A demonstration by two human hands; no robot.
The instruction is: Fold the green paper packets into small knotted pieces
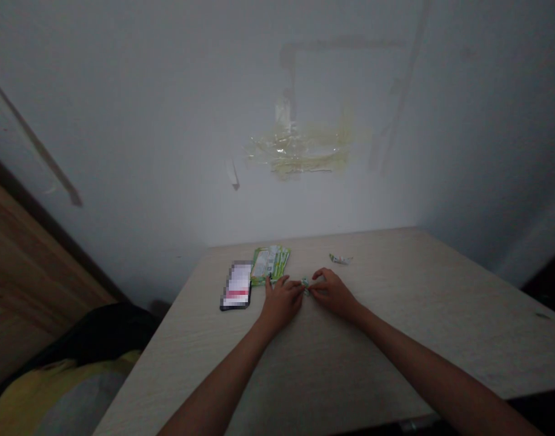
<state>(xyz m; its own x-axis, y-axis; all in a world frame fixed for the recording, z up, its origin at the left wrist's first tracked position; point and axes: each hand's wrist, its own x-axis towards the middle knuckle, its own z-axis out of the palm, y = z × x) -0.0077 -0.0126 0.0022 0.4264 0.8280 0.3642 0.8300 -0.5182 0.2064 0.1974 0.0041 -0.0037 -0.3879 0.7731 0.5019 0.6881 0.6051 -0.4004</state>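
Between my two hands is a small green-and-white wrapped piece (306, 283), perhaps a candy; its exact kind is too small to make out. My left hand (282, 303) pinches it from the left with thumb and forefinger, the other fingers partly spread. From the right, the fingertips of my right hand (332, 293) close on the same piece. Just beyond my left hand lies a green-and-white printed packet (271, 263), flat on the table. A small crumpled wrapper (340, 259) rests past my right hand.
A phone (237, 286) with a blurred screen lies left of the packet. The pale wooden table (395, 339) meets a grey-white wall (177, 121) with yellowed tape (305, 151) on it. Yellow and grey cloth (77, 387) sits at the lower left, beside a wooden panel (23, 260).
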